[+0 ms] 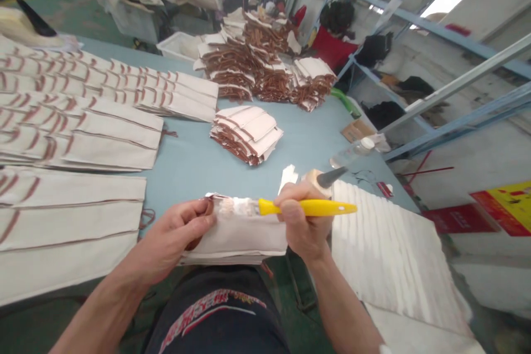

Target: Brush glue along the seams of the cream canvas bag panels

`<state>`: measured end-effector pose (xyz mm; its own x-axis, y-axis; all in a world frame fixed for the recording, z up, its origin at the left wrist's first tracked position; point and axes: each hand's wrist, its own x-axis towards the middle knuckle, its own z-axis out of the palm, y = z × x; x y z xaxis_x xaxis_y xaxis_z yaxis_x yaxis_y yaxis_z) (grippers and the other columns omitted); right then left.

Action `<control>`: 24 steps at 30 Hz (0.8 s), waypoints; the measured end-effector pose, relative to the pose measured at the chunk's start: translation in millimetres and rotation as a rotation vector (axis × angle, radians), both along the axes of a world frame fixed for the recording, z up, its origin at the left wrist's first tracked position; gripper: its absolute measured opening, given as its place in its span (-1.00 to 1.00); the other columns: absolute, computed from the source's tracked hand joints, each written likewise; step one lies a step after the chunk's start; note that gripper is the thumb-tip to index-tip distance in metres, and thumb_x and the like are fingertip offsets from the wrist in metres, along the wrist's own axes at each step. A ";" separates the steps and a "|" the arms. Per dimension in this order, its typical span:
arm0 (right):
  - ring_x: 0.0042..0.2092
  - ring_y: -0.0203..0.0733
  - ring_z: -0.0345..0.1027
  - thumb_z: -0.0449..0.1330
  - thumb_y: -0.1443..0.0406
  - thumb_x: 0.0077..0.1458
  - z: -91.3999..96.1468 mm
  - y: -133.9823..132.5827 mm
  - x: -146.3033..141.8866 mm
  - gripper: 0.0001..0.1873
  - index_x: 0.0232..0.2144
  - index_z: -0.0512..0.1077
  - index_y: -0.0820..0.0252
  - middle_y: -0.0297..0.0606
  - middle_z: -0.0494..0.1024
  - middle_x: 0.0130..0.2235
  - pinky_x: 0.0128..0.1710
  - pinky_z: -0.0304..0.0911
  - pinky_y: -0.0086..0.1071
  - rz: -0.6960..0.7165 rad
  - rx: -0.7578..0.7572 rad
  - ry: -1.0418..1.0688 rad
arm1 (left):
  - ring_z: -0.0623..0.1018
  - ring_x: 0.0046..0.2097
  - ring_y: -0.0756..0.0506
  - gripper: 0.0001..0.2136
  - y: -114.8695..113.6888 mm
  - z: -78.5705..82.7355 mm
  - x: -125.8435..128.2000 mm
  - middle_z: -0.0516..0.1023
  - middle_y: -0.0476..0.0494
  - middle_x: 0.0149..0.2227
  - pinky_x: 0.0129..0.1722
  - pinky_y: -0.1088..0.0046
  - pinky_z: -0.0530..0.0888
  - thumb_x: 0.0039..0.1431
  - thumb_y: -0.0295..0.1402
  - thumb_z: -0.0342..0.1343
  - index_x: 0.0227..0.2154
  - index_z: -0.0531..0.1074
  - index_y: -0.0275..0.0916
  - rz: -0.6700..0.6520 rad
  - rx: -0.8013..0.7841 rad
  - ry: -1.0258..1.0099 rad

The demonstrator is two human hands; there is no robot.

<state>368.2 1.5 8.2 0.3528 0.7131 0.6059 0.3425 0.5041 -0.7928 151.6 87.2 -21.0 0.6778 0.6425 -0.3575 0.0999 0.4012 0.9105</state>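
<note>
My right hand [305,224] grips a brush [317,208] by its yellow handle, which points right. The pale bristles lie along the upper edge of a cream fabric piece [244,238] at the table's front edge. On that piece's left end my left hand [182,229] is closed, thumb on top, with a bit of brown material at the fingertips. More cream layers show under the piece. Just behind my right hand stands a round pale container [316,177] with a dark, tapered handle sticking out. A small white scrap [288,176] lies beside it.
Rows of overlapping cream pieces with brown edges [70,204] cover the left side. A small stack [249,130] sits mid-table, with taller piles [257,55] behind. At right are a clear bottle [352,152] and layered white fabric [381,254]. Metal shelving [435,27] stands beyond.
</note>
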 end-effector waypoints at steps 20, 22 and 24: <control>-0.53 -0.21 0.41 0.27 0.01 0.37 -3.8 -11.7 -17.5 -0.65 -0.40 0.56 0.01 -0.35 0.56 -0.53 -0.48 0.39 -0.29 -0.134 0.050 -0.176 | 0.08 -0.55 0.09 -0.58 -17.1 16.1 -10.6 0.19 0.17 -0.58 -0.63 0.61 0.06 0.00 -0.03 0.45 -0.48 0.38 -0.22 0.051 -0.068 -0.031; -0.56 -0.23 0.39 0.28 0.01 0.37 -3.2 -15.3 -16.7 -0.65 -0.40 0.57 0.00 -0.36 0.55 -0.55 -0.52 0.36 -0.31 -0.105 0.042 -0.172 | 0.08 -0.55 0.09 -0.57 -18.4 14.5 -11.8 0.20 0.16 -0.57 -0.62 0.61 0.06 0.01 0.01 0.43 -0.46 0.40 -0.23 0.054 -0.067 -0.015; -0.57 -0.25 0.40 0.29 0.03 0.37 -2.2 -13.1 -17.1 -0.67 -0.41 0.57 0.00 -0.38 0.57 -0.55 -0.53 0.34 -0.34 -0.060 0.056 -0.242 | 0.09 -0.55 0.09 -0.58 -19.4 12.9 -11.6 0.22 0.16 -0.57 -0.62 0.61 0.07 0.02 0.01 0.42 -0.43 0.43 -0.24 0.033 -0.074 -0.011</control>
